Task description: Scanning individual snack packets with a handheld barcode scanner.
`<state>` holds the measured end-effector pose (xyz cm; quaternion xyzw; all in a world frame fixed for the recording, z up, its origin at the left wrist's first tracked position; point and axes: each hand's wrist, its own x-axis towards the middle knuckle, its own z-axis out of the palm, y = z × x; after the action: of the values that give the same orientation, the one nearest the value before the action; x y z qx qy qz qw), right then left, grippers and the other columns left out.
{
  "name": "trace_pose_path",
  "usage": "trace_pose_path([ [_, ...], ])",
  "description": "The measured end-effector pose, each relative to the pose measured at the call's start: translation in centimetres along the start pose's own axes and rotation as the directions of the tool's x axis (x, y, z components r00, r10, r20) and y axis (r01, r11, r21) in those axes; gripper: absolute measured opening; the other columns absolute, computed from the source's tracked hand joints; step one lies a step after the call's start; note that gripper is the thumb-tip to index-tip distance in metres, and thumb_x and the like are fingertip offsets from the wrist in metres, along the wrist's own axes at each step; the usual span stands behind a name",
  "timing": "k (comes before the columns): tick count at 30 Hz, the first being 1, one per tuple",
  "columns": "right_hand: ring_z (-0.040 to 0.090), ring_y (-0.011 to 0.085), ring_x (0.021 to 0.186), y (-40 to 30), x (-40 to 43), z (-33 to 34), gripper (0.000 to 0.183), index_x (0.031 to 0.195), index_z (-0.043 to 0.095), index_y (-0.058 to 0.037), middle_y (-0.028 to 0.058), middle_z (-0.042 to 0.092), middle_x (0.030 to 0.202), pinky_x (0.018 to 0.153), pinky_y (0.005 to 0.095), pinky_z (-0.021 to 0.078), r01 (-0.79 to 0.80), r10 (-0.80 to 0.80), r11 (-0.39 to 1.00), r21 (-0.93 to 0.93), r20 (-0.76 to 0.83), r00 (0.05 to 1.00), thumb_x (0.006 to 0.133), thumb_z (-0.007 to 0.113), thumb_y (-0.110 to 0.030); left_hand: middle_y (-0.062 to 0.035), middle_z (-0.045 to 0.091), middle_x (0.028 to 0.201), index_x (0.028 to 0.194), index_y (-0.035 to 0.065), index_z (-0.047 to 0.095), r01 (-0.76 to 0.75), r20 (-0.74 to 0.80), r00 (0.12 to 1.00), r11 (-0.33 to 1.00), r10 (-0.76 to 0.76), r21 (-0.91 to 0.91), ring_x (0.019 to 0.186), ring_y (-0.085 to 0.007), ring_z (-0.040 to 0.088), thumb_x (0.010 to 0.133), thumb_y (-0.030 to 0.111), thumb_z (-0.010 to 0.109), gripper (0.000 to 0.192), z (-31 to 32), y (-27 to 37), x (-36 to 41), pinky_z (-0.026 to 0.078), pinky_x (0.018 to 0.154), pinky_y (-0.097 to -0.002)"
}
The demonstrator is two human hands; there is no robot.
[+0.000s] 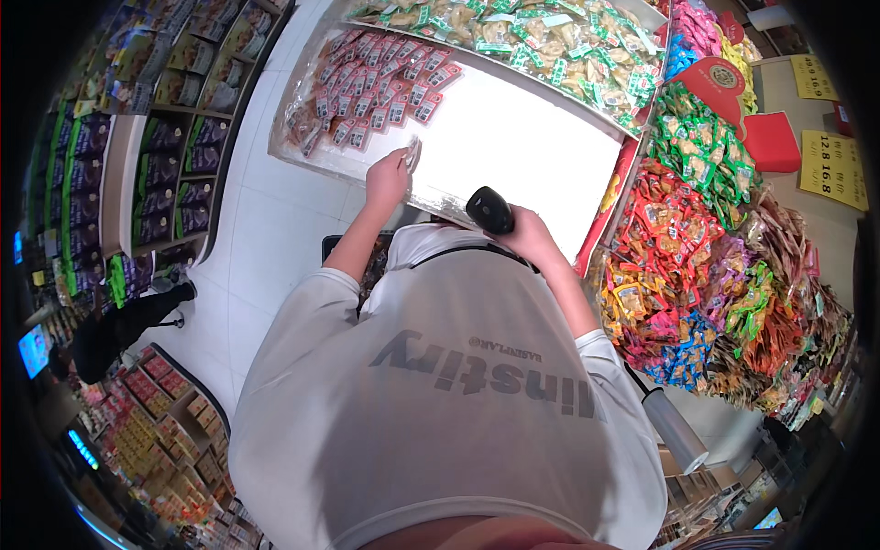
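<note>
My left hand [387, 180] pinches a small clear packet [414, 152] by the front edge of a shallow white display bin [509, 137]. Blur hides the packet's details. In my right hand [533, 237] is a black handheld barcode scanner [490, 210], its rounded head over the bin's front rim. Rows of small sealed snack packets with red-and-white labels [375, 82] lie overlapping in the bin's left part, just beyond my left hand. The bright white base of the bin shows to their right.
Behind a divider lie green-and-white snack packets [550, 41]. Heaps of colourful wrapped snacks [677, 227] fill the display at right, near yellow price signs [832, 168]. Shelves of purple bags [161, 179] stand left across a tiled floor [265, 227]. A person in dark trousers [130, 326] is at far left.
</note>
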<state>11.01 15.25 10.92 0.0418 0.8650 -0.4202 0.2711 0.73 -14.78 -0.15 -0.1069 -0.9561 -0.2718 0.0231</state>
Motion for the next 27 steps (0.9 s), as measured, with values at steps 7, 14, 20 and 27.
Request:
trace_pose_path([
  [7, 0.074, 0.0329, 0.093, -1.9, -0.3, -0.5, 0.036, 0.108, 0.071, -0.0005, 0.0202, 0.075, 0.096, 0.083, 0.0388, 0.0548, 0.102, -0.096, 0.992, 0.07, -0.094, 0.991, 0.082, 0.081, -0.024, -0.0037, 0.071, 0.098, 0.124, -0.0004, 0.063, 0.555, 0.419, 0.793, 0.241, -0.443, -0.796, 0.08, -0.0091, 0.065, 0.101, 0.008, 0.059, 0.024, -1.4, 3.2, -2.3, 0.056, 0.072, -0.0256],
  [14, 0.072, 0.0375, 0.093, -2.5, 0.3, -0.1, 0.034, 0.105, 0.073, -0.0046, 0.0203, 0.074, 0.097, 0.083, 0.0423, 0.0547, 0.09, -0.09, 0.996, -0.007, -0.049, 0.995, 0.082, 0.078, -0.03, -0.0016, 0.07, 0.1, 0.124, 0.0015, 0.064, 0.569, 0.481, 0.814, 0.278, -0.326, -0.774, 0.084, -0.0065, 0.061, 0.102, 0.012, 0.06, 0.025, -1.8, 4.8, -3.5, 0.052, 0.075, -0.0243],
  [20, 0.072, 0.0381, 0.094, -2.3, 0.6, -0.1, 0.037, 0.107, 0.073, -0.002, 0.0226, 0.074, 0.097, 0.083, 0.0417, 0.0551, -0.001, -0.005, 0.993, -0.121, -0.05, 0.999, 0.083, 0.078, -0.029, -0.0055, 0.071, 0.105, 0.122, -0.0009, 0.065, 0.56, 0.469, 0.82, 0.289, -0.328, -0.776, 0.09, -0.0097, 0.065, 0.101, 0.01, 0.061, 0.024, -1.2, 4.0, -4.3, 0.054, 0.077, -0.0259],
  [27, 0.072, 0.0375, 0.095, -2.0, 0.7, 0.4, 0.04, 0.106, 0.074, -0.0022, 0.0221, 0.074, 0.097, 0.084, 0.0416, 0.0553, -0.006, 0.005, 0.998, -0.059, -0.022, 1.0, 0.081, 0.078, -0.034, -0.0093, 0.075, 0.102, 0.12, 0.0031, 0.068, 0.485, 0.388, 0.874, 0.586, -0.293, -0.65, 0.089, -0.016, 0.07, 0.101, 0.011, 0.06, 0.022, -3.1, 2.1, -5.1, 0.055, 0.078, -0.03],
])
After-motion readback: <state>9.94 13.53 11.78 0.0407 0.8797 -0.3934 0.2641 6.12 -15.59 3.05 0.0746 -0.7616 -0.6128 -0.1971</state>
